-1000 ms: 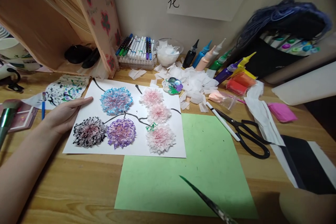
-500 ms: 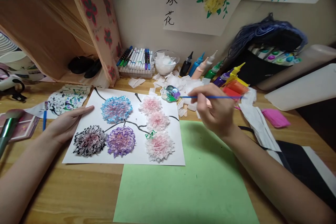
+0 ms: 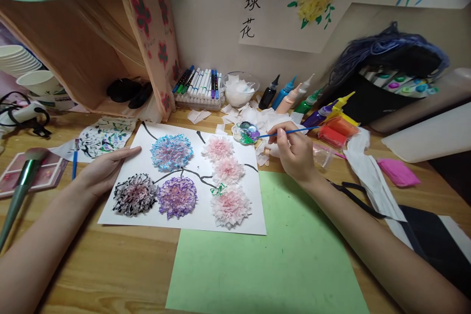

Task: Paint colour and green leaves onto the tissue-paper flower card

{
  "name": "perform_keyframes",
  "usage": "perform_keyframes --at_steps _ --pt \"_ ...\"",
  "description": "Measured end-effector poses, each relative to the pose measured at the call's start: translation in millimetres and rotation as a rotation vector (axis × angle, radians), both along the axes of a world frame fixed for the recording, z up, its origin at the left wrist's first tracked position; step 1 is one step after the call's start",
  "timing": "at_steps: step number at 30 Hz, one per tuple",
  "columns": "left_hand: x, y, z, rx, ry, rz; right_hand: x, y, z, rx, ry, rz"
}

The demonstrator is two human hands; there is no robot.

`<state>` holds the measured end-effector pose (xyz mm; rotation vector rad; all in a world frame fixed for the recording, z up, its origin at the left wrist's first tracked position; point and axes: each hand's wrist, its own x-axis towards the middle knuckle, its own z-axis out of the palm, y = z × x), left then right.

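White paper point(image 3: 206, 221) lies on the desk, partly over a green sheet point(image 3: 265, 274). It bears black painted branches and several ruffled paper flowers: a blue-edged one point(image 3: 171, 152), a black-edged one point(image 3: 135, 195), a purple-edged one point(image 3: 177, 197) and pink ones point(image 3: 230, 206) on the right. My left hand point(image 3: 106, 167) holds the paper's left edge, thumb on top. My right hand point(image 3: 294, 152) pinches a blue paintbrush point(image 3: 301, 130), its tip at the small paint palette point(image 3: 246, 133) with green and purple paint. A small green painted patch point(image 3: 218, 189) sits above the lowest pink flower.
Paint bottles point(image 3: 285, 95), a glass bowl of paper scraps point(image 3: 239, 89) and a marker box point(image 3: 198, 91) stand behind. Scissors point(image 3: 358, 196) and a pink packet point(image 3: 398, 172) lie right. A second brush point(image 3: 75, 159) and a large makeup brush point(image 3: 25, 176) lie left.
The view has shifted a little, so most things appear further right. My right hand has turned and sits lower relative to the palette, with the brush now tilted up toward its rear end.
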<state>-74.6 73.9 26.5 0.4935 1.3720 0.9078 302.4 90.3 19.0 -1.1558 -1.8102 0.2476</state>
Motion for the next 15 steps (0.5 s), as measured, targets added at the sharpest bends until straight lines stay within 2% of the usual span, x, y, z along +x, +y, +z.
perform_keyframes --at_steps 5,9,12,15 --pt "0.8 -0.1 0.2 0.013 -0.004 0.001 -4.9 -18.8 0.9 -0.055 0.318 0.046" --pt "2.3 0.6 0.8 0.004 -0.011 0.004 -14.4 -51.6 -7.5 -0.277 0.624 0.184" --pt "1.4 1.0 0.0 0.015 -0.016 0.002 -20.1 -69.7 -18.3 -0.404 0.706 0.241" --pt "-0.8 1.2 -2.0 0.016 -0.017 -0.014 -22.4 -75.5 -25.7 -0.408 0.705 0.284"
